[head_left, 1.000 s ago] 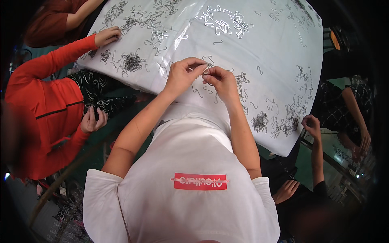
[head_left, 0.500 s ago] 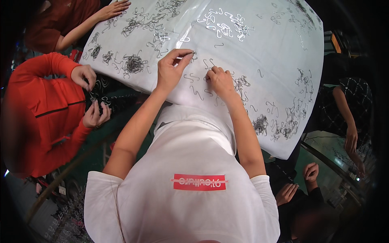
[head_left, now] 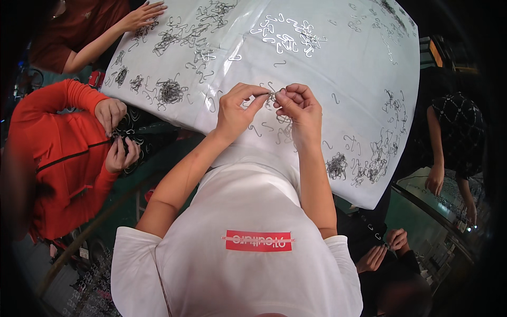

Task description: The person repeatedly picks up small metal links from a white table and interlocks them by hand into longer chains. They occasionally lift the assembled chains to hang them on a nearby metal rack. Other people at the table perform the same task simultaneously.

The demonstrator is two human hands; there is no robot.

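My left hand point(head_left: 236, 110) and my right hand point(head_left: 297, 106) meet over the near part of a white plastic-covered table point(head_left: 317, 74). Both pinch a small bent metal wire hook point(head_left: 272, 95) between thumb and fingertips, held just above the sheet. More loose hooks point(head_left: 269, 128) lie on the sheet right under my hands. I wear a white T-shirt with a red patch point(head_left: 259, 240).
Tangled heaps of dark wire hooks point(head_left: 169, 92) lie at the left, another heap point(head_left: 369, 164) at the right edge. A person in an orange jacket point(head_left: 58, 153) works at the left, another person's hand point(head_left: 142, 16) reaches in at top left. Two more people stand at the right.
My hands have come together again and lifted a hook off the sheet. The person in orange has drawn both hands back to their own lap.
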